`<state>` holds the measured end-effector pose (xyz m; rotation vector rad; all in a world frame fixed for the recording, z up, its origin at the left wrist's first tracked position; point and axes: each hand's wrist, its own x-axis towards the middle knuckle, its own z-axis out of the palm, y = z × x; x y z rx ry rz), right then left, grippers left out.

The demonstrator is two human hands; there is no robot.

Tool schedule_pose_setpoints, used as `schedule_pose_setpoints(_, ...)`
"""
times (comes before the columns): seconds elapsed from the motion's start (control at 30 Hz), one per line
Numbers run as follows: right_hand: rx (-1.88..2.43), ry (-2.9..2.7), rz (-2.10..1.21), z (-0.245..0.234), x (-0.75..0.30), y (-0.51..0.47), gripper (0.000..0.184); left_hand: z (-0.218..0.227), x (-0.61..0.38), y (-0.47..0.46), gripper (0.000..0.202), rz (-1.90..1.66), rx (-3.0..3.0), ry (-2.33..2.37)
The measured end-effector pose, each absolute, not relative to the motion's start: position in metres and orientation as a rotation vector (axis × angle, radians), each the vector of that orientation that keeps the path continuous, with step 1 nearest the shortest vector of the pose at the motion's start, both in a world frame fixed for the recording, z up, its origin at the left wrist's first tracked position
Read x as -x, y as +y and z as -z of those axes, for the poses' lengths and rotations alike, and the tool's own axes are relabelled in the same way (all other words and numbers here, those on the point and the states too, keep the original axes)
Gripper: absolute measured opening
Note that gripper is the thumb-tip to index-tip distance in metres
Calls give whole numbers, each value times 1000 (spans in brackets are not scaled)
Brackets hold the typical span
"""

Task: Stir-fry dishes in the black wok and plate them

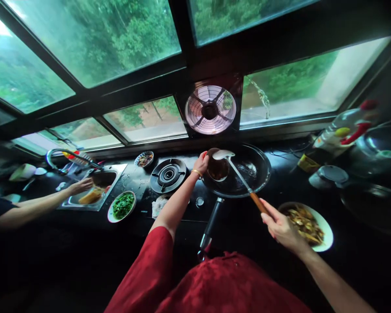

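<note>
Left fingers [203, 160] hold a bowl [217, 172] over the wok [260, 171]. Right fingers [270, 221] grip a wooden-handled spatula [240, 176], its head [223, 154] just by the bowl.

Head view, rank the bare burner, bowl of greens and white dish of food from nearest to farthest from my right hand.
1. White dish of food, beside your right hand.
2. Bare burner, left of the wok.
3. Bowl of greens, farther left.

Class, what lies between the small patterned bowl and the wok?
In the head view, a gas burner lies between the patterned bowl and the wok; the left hand is also there, at the wok's left rim.
</note>
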<state>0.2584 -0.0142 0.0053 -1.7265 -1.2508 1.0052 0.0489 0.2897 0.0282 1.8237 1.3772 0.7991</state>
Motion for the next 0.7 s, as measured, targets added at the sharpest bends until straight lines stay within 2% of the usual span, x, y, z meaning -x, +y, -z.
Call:
schedule_pose_setpoints(0.37,1757,-1640,-911,6,-290,-23,53,-39,-51,299,41,-857,-1904,1408)
schedule_pose_setpoints(0.7,1941,-1881,-344,16,-311,-35,48,-74,-74,281,47,-441,-2305,1650)
